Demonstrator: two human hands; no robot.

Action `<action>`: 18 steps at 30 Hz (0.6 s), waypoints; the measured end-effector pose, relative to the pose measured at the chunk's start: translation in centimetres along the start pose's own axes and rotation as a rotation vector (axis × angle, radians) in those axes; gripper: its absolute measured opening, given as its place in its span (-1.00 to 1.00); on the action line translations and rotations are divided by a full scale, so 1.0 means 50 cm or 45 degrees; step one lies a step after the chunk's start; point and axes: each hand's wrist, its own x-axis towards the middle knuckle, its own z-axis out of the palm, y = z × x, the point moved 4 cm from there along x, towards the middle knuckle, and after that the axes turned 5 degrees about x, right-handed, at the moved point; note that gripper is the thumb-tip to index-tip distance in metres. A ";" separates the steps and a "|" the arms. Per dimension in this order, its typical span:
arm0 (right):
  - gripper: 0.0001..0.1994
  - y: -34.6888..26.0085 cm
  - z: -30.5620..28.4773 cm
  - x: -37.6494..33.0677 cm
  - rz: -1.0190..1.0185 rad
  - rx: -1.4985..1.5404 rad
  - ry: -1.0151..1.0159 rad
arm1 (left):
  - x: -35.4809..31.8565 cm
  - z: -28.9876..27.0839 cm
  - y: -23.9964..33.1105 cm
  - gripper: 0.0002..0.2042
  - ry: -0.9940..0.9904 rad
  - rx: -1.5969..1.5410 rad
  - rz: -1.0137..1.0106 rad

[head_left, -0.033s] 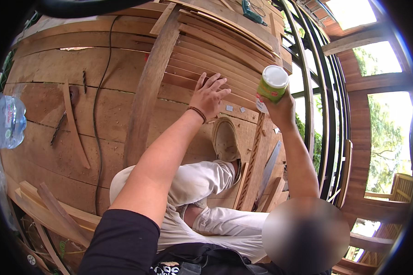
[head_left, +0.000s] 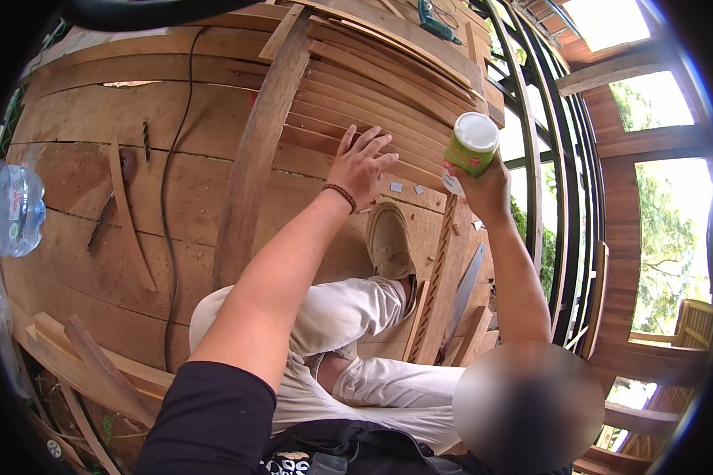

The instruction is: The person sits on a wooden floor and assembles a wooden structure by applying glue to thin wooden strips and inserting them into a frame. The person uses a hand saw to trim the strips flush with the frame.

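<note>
My right hand (head_left: 489, 188) is closed around a green and white container (head_left: 470, 156) whose round white end faces up. Its lower part is partly covered by my fingers. My left hand (head_left: 362, 165) reaches forward with fingers spread, over the nearest of the wooden slats (head_left: 372, 103) laid side by side. I cannot tell whether its fingertips touch the wood. Two small grey squares (head_left: 396, 187) lie just right of that hand. Below it, my shoe (head_left: 390, 237) rests on the plank floor.
A thick wooden beam (head_left: 263, 142) borders the slats on the left. A black cable (head_left: 176, 158), a curved strip (head_left: 132, 218) and drill bits (head_left: 146, 141) lie farther left, near a water bottle (head_left: 14, 210). A handsaw (head_left: 463, 293) sits at right; a green power tool (head_left: 437, 24) is at the back.
</note>
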 end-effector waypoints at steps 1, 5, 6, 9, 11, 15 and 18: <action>-0.48 0.002 -0.001 0.002 -0.004 0.008 0.006 | 0.000 0.001 0.000 -0.59 0.003 0.006 0.005; -0.50 -0.005 0.000 0.010 -0.022 -0.014 -0.001 | 0.000 0.001 -0.004 -0.59 -0.002 0.025 0.011; -0.51 -0.004 0.001 0.011 -0.029 -0.023 0.001 | 0.000 0.000 -0.004 -0.59 -0.007 0.026 0.010; -0.51 0.000 0.005 0.020 -0.046 -0.041 0.003 | 0.004 -0.001 -0.005 -0.59 -0.020 0.035 -0.002; -0.51 0.004 0.008 0.029 -0.050 -0.046 0.004 | 0.012 -0.003 -0.009 -0.59 -0.025 0.040 -0.004; -0.49 0.011 0.003 0.035 -0.062 -0.022 0.050 | 0.013 -0.003 -0.008 -0.59 -0.016 0.024 0.005; -0.48 -0.011 -0.031 0.028 0.013 0.025 0.135 | 0.010 -0.002 -0.003 -0.59 -0.018 0.002 0.004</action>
